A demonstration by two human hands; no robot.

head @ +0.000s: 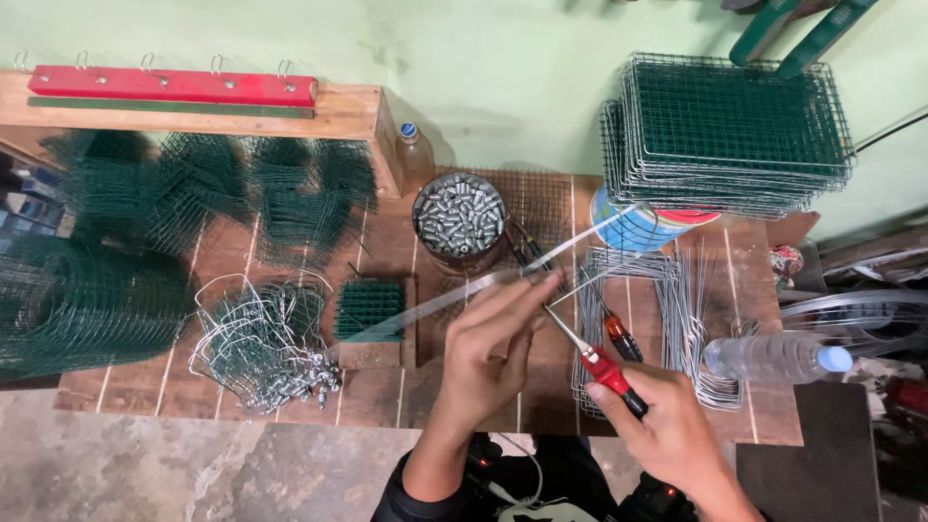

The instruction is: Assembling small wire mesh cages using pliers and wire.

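Two bare hands work over a low wooden table (290,387) set against a pale green wall. The left hand (488,353) pinches a long, thin metal strip (454,295) between thumb and fingertips; the strip runs from the small green mesh piece (367,309) at the left, up and to the right, past the round tin of small metal sleeves (459,217). The right hand (667,430) is clenched around the red handle of pliers (599,367), whose nose points up and left toward the left fingertips, where a thin wire end appears to meet it.

Risk, as judged: the plier tip sits very near the left fingertips, so a slip could nip or prick skin. The strip is long and held at one point only, so it may spring or swing and sweep the tin. A clear plastic bottle (778,358) lies on its side at the right edge of the table and could roll off if bumped.

Pose: the left forearm rises from the near edge, wrist straight, fingers extended and closed on the strip. The right wrist is cocked inward, knuckles up.

Surroundings: a stack of wire mesh panels (735,130) stands far right, bent wire frames (657,309) lie beneath the hands, and green mesh rolls (87,290) lie at the left.
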